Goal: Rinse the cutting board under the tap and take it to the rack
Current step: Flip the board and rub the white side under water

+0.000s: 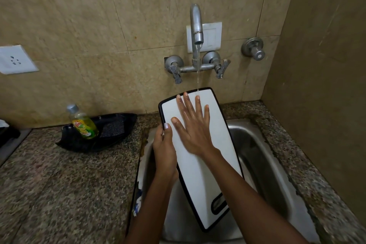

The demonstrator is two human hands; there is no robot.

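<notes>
A white cutting board (200,172) with a black rim is tilted over the steel sink (263,156), its far end raised under the tap (196,24). A thin stream of water (197,73) falls onto the board's top edge. My left hand (164,148) grips the board's left edge, thumb on the white face. My right hand (193,125) lies flat on the board's upper face, fingers spread and wet, fingertips near where the water lands. The board's handle slot points toward me at the lower end.
A black tray (111,136) on the granite counter (59,184) to the left holds a green dish-soap bottle (83,123) and a dark scrub pad (112,128). Wall sockets sit behind the tap and at far left. A side wall closes off the right.
</notes>
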